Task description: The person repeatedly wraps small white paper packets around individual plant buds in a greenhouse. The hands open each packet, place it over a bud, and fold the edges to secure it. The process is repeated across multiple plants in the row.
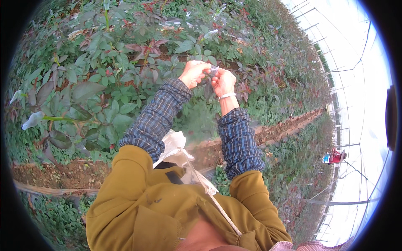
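In front of me, among the rose plants (125,75), both my hands are raised at a small pale mesh sleeve (214,70). Its left side is pinched by the thumb and fingers of my left hand (193,74). My right hand (224,82), with a white band on the wrist, grips the other side. Whether a bud sits inside the mesh is hidden by my fingers. Similar pale sleeves cover bud tips elsewhere: one sleeve (33,120) at the left on a thick green stem, another sleeve (210,34) beyond my hands.
A white cloth bag (174,144) hangs at my front from a cord (221,208). Bare soil paths (72,174) run between the plant rows. Greenhouse film (355,103) on a metal frame rises at the right. Farther off stands a person (336,156) in red with a hat.
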Available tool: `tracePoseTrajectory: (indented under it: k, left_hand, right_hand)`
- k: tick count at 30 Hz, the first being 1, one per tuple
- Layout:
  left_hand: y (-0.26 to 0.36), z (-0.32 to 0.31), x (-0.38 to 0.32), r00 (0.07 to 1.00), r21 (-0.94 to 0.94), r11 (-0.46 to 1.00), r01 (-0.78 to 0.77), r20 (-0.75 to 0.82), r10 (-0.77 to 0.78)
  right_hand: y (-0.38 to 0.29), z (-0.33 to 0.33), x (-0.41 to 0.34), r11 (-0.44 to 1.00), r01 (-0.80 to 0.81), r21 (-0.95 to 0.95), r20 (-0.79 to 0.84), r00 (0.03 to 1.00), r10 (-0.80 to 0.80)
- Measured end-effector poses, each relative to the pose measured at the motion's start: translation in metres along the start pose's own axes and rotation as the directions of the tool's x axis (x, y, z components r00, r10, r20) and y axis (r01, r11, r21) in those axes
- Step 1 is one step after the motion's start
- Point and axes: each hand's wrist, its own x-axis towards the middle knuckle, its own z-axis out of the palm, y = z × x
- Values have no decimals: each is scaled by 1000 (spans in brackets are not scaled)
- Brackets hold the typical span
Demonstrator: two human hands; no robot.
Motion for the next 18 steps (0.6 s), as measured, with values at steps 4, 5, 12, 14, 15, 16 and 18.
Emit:
tracePoseTrajectory:
  k: [4,5,12,14,15,16,18]
  left_hand:
    - [-3,3,0,998,29,1000,12,-61,-10]
    - [-5,3,1,999,35,999,11,-53,-9]
    - [-13,2,3,999,60,998,-15,-49,18]
    - [-16,0,7,998,65,997,-28,-60,32]
    - [-17,1,8,997,78,996,-34,-71,39]
    - [-19,1,9,996,90,995,-39,-81,47]
    - [-24,0,9,988,154,977,-144,-27,150]
  right_hand:
    - [4,-2,5,1000,-26,-6,1,1000,26]
    - [5,-4,6,1000,-21,-3,21,1000,22]
    - [13,-8,-4,953,268,-144,71,963,-261]
    - [10,-10,-7,891,404,-207,161,913,-376]
    - [8,-10,-10,862,457,-222,219,884,-412]
    - [6,-10,-12,829,509,-232,277,852,-445]
    - [0,-5,-20,747,599,-290,334,794,-507]
